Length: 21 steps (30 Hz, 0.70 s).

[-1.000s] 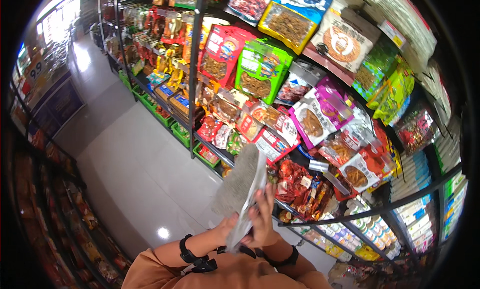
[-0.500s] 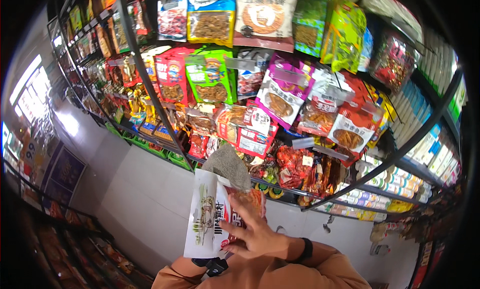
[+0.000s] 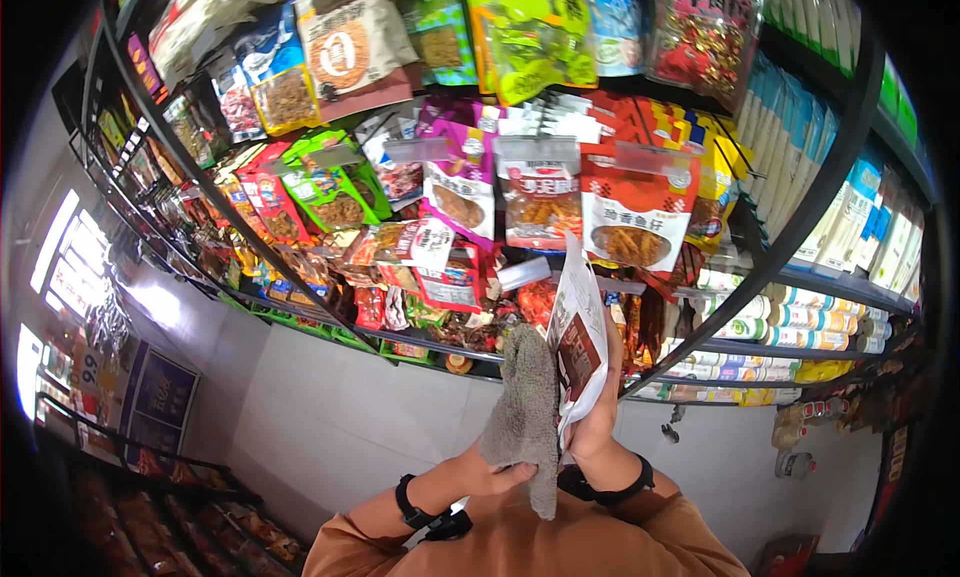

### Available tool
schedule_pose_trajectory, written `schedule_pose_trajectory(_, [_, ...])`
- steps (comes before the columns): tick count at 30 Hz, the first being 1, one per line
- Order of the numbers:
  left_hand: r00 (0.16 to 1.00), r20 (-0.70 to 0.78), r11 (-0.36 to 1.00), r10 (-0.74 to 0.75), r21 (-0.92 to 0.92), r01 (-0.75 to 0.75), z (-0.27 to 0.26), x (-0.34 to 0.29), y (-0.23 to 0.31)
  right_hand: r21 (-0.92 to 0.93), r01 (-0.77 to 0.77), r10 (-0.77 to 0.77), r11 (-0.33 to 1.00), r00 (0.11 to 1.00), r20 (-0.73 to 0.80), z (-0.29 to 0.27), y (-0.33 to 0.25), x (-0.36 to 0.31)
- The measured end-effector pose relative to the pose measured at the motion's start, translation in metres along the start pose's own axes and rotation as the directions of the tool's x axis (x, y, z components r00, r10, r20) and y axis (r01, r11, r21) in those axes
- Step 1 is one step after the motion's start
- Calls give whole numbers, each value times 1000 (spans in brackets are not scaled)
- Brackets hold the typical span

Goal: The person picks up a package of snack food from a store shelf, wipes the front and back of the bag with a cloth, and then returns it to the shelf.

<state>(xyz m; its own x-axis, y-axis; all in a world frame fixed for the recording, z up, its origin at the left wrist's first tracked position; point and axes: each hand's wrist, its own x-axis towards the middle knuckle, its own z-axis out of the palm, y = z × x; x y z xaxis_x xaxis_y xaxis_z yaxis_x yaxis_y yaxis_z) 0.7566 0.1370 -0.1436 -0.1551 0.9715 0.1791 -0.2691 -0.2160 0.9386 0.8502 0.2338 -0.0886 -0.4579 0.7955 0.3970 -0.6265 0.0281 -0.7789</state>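
My left hand is closed on a grey towelling cloth, with the thumb across its lower part. The cloth hangs folded just left of a white snack bag with a dark red panel. My right hand grips this bag from its right side, fingers mostly behind it. The bag stands upright, nearly edge-on, in front of the hanging packets. Closest to its top are a red-and-white packet and a white-and-red pouch with a window.
A rack of hanging snack packets fills the space ahead, including a purple pouch and a green one. A dark slanted post rises at right, beside shelved cylindrical packs. Another low rack stands at lower left on pale floor.
The snack bag has moved right and turned from facing me to nearly edge-on. My right hand has gone from across its front to its right side. My left hand and cloth now show beside it.
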Motion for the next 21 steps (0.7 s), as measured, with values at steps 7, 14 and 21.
schedule_pose_trajectory(7, [1000,18,997,1,74,-3,54,74,-33,-368,449,-338,814,882,329,-72,-14,-5])
schedule_pose_trajectory(14, [999,43,969,20,245,-30,95,118,-63,-562,599,-403,570,800,444,-140,-11,24])
schedule_pose_trajectory(21, [975,-216,997,43,74,-27,89,107,-65,-421,614,-430,668,780,455,-149,12,27])
